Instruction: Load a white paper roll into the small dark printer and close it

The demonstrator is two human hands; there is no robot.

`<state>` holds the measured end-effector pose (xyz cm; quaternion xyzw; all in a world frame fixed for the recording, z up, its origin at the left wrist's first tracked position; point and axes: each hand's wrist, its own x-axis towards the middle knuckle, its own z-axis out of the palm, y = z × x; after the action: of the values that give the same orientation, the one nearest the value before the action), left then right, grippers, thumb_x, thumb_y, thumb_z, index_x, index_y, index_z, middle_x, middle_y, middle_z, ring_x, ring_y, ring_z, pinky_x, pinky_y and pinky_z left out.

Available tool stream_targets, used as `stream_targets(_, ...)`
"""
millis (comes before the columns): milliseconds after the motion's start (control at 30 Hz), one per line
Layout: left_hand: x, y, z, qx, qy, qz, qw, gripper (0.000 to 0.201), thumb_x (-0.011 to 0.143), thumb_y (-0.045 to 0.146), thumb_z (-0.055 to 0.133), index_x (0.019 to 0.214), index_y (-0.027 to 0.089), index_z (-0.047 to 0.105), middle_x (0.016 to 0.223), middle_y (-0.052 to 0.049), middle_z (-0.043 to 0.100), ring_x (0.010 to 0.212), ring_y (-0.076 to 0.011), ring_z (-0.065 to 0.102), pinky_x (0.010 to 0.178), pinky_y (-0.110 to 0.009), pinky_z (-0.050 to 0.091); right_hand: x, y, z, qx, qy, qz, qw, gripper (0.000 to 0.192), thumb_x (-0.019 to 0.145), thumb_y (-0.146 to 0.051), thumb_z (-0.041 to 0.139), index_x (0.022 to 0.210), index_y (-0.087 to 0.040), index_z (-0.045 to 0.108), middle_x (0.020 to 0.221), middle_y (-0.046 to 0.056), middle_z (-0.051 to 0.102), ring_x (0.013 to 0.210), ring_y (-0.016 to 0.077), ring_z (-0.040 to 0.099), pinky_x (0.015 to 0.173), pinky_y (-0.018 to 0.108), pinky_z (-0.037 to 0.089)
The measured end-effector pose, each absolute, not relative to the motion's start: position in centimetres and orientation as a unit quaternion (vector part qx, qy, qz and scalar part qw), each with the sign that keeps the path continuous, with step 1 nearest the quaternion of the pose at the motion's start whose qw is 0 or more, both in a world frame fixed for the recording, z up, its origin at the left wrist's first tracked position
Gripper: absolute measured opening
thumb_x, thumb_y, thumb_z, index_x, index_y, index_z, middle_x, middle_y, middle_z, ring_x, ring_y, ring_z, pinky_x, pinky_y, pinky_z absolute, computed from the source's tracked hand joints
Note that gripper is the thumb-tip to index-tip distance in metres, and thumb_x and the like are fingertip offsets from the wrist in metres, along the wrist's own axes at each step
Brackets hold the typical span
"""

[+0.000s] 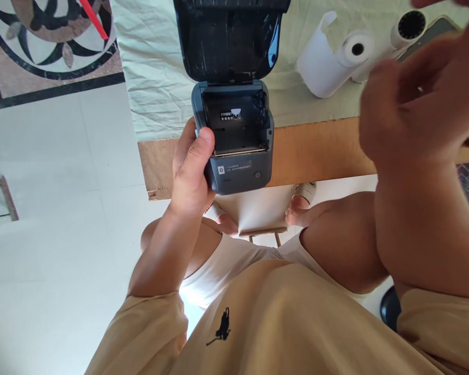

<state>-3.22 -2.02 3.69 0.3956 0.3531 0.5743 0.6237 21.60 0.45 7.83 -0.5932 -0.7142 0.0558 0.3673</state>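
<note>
The left hand [190,169] reaches forward from a bare forearm, its fingers curled in a grip and the thumb laid flat across the top. The right hand [418,99] is raised close to the camera, blurred, its fingers loosely bent and parted, holding nothing, the forearm dropping steeply below it.

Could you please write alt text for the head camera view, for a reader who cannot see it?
The left hand grips a small dark grey plastic label printer, its lid open and paper bay empty, at a wooden table's edge. The right hand hovers, blurred, near two white paper rolls on a pale cloth.
</note>
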Motion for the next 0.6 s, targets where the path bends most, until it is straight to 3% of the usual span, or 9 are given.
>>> stream_targets(100,-3.1,-2.1,4.0,0.393,0.37,0.567,0.623,0.03,0.085,0.052,0.058,0.097,0.026,0.065,0.098,-0.004,0.07,0.119,-0.028,0.06,0.093,-0.04,0.051,20.6,0.7,7.7,-0.546,-0.767,-0.006,0.337,0.054,0.077,-0.018,0.052,0.129,0.001,0.054,0.13,0.021,0.057,0.121,0.0274,0.057,0.102,0.034,0.047)
stream_targets(167,-3.0,-2.1,4.1,0.389,0.377,0.565,0.622,0.029,0.086,0.05,0.057,0.1,0.025,0.065,0.099,-0.004,0.07,0.121,-0.027,0.059,0.093,-0.039,0.051,20.4,1.3,7.3,-0.575,-0.764,0.02,0.291,0.058,0.081,-0.021,0.053,0.135,0.001,0.047,0.135,0.022,0.053,0.127,0.026,0.054,0.102,0.032,0.047)
stream_targets(300,-3.1,-2.0,3.9,0.385,0.367,0.571,0.625,0.034,0.085,0.054,0.058,0.1,0.025,0.064,0.101,-0.005,0.069,0.122,-0.0283,0.058,0.098,-0.039,0.049,20.6,1.9,6.3,-0.599,-0.752,0.019,0.276,0.051,0.079,-0.019,0.056,0.129,-0.009,0.053,0.123,0.015,0.062,0.101,0.019,0.064,0.086,0.028,0.05)
stream_targets(433,-3.3,-2.0,3.3,0.388,0.36,0.57,0.629,0.033,0.083,0.056,0.059,0.097,0.027,0.064,0.099,-0.005,0.069,0.119,-0.0288,0.059,0.095,-0.04,0.049,20.1,1.4,6.2,-0.547,-0.776,0.035,0.312,0.052,0.07,-0.013,0.054,0.121,-0.02,0.056,0.113,0.007,0.067,0.071,0.0111,0.056,0.065,0.025,0.046)
stream_targets(500,-3.2,-2.0,3.2,0.383,0.362,0.574,0.627,0.034,0.084,0.057,0.057,0.098,0.027,0.063,0.098,-0.004,0.068,0.116,-0.0273,0.061,0.092,-0.039,0.05,19.7,1.0,6.3,-0.531,-0.787,0.057,0.31,0.052,0.067,-0.012,0.053,0.119,-0.022,0.057,0.103,0.004,0.069,0.063,0.0093,0.05,0.063,0.025,0.043)
stream_targets(600,-3.0,-2.1,3.4,0.375,0.368,0.581,0.621,0.034,0.085,0.056,0.055,0.099,0.025,0.063,0.098,-0.004,0.068,0.112,-0.0243,0.064,0.09,-0.037,0.05,19.1,0.7,6.4,-0.52,-0.806,0.062,0.277,0.036,0.072,-0.017,0.056,0.106,-0.021,0.062,0.094,0.005,0.065,0.066,0.0097,0.048,0.066,0.026,0.044)
